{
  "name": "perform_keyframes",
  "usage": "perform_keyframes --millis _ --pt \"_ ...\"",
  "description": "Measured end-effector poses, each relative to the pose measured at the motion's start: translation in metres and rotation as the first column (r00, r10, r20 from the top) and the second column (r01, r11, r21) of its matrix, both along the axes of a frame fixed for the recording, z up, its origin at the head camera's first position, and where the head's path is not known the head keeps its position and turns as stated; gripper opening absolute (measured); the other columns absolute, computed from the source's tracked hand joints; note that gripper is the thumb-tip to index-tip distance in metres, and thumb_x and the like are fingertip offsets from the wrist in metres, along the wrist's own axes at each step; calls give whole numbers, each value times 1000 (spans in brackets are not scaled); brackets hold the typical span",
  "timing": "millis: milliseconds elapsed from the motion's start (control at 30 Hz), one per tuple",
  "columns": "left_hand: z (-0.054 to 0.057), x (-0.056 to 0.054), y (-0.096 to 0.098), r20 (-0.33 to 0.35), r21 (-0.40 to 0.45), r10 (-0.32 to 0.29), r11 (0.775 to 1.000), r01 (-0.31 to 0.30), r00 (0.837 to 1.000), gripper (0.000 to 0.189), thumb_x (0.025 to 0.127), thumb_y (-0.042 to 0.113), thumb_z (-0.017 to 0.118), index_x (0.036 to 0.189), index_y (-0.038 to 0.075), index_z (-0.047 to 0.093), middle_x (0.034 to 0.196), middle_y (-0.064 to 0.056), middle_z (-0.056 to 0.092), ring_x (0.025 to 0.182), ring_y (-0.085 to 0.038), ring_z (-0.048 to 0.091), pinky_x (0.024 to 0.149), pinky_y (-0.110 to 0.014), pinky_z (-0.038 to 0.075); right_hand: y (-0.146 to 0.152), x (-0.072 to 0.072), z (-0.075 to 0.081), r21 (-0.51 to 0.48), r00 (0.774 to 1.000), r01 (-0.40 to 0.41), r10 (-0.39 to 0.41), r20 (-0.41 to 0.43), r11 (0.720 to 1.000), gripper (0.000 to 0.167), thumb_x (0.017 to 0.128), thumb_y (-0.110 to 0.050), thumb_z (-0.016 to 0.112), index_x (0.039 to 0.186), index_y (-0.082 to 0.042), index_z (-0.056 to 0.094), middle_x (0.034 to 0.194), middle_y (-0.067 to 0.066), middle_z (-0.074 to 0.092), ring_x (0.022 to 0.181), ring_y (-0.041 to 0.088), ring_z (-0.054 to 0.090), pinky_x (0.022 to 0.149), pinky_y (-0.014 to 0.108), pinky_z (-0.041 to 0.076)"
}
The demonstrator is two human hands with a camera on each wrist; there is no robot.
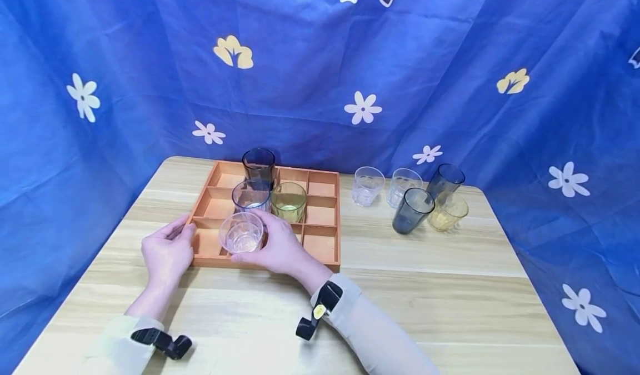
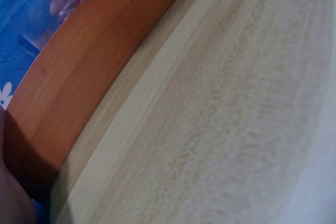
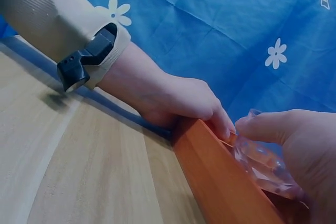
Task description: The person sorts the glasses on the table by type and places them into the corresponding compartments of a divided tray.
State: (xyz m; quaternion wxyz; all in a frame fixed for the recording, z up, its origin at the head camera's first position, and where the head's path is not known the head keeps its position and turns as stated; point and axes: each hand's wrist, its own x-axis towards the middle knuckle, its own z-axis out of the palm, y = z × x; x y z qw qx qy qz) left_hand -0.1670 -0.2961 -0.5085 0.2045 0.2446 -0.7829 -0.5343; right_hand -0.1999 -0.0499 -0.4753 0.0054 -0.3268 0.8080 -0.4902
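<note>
My right hand (image 1: 281, 245) holds a clear glass (image 1: 241, 235) between thumb and fingers, over the front row of a divided wooden tray (image 1: 321, 244). In the right wrist view this glass (image 3: 262, 166) sits low, partly behind the tray's front wall (image 3: 215, 177). At the tray's front left corner, my left hand (image 1: 169, 254) grips the side wall, with the thumb near the top edge. Just behind the held glass stand a blue-tinted glass (image 1: 250, 193) and a yellow-green glass (image 1: 289, 200). A dark glass (image 1: 259, 164) is in the back row.
Right of the tray stand two clear glasses (image 1: 368, 187) (image 1: 403, 189), two dark glasses (image 1: 411, 213) (image 1: 446, 178) and a pale yellow glass (image 1: 448, 213), grouped closely. A blue patterned curtain (image 1: 300, 86) hangs behind the wooden table (image 1: 425, 297).
</note>
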Motion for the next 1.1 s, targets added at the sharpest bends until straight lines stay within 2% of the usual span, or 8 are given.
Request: perform_keyframes --millis 300,600,800,967,1100 --pt "0 0 1 -5 2 1 1000 -1 1000 33 102 18 70 132 6 75 127 -19 71 97 3 68 77 -8 54 10 0 1 -106 992 -23 35 117 994 85 76 -20 99 149 -6 56 141 12 66 128 16 64 107 21 48" --pt "-2 0 0 9 15 9 1000 -9 1000 34 101 19 71 132 7 75 126 -17 72 96 3 69 78 -8 54 33 6 1 -134 988 -36 56 144 990 87 81 -17 96 153 -1 50 148 11 61 134 15 58 113 24 43" --pt "-3 -3 -2 22 0 7 1000 -7 1000 34 101 21 72 133 8 74 128 -16 72 99 1 70 77 -8 54 55 8 2 -189 984 -45 76 162 981 85 82 -14 94 153 0 49 148 16 61 134 28 59 114 29 44" --pt "-4 -3 -2 30 4 14 1000 -14 999 35 101 21 72 133 8 74 127 -16 72 98 3 69 77 -8 54 76 11 2 -214 977 -21 65 205 977 83 83 -14 94 153 -4 50 148 9 61 134 25 59 115 38 46" --pt "-3 -3 -2 35 4 11 1000 -11 999 35 101 21 72 134 8 74 127 -15 72 98 4 68 77 -7 53 93 12 2 -233 971 -8 63 229 972 83 83 -11 93 153 0 50 149 15 59 136 23 58 116 40 44"
